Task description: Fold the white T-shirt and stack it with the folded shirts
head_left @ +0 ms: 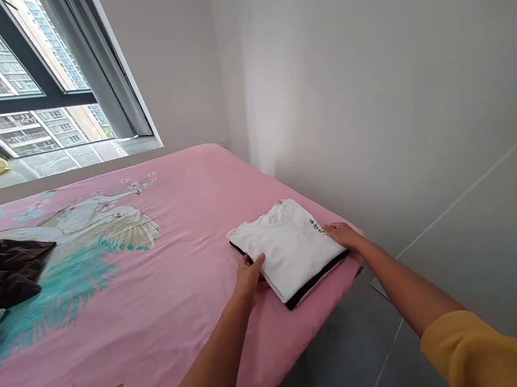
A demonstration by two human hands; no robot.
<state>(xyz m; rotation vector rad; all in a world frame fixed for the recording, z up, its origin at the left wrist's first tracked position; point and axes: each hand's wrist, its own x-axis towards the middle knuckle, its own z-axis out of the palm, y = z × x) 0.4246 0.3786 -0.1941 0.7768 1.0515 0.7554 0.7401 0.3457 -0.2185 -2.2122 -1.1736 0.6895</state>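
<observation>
A folded white T-shirt (287, 240) with small dark lettering lies near the right edge of the bed, its neckline toward the far side. Under it a folded black garment (314, 284) shows as a dark border along the near and left edges. My left hand (250, 276) grips the stack's left edge, thumb on top and fingers partly hidden beneath. At the opposite edge, my right hand (343, 234) rests with its fingers stretched out flat by the lettering; its thumb is hard to make out.
A pink patterned bedsheet (188, 277) covers the bed. Crumpled dark brown clothing (7, 271) lies at the left, with a black-and-grey piece below it. A wall (367, 79) stands close on the right, grey floor (347, 346) below. The window (16, 104) is at upper left.
</observation>
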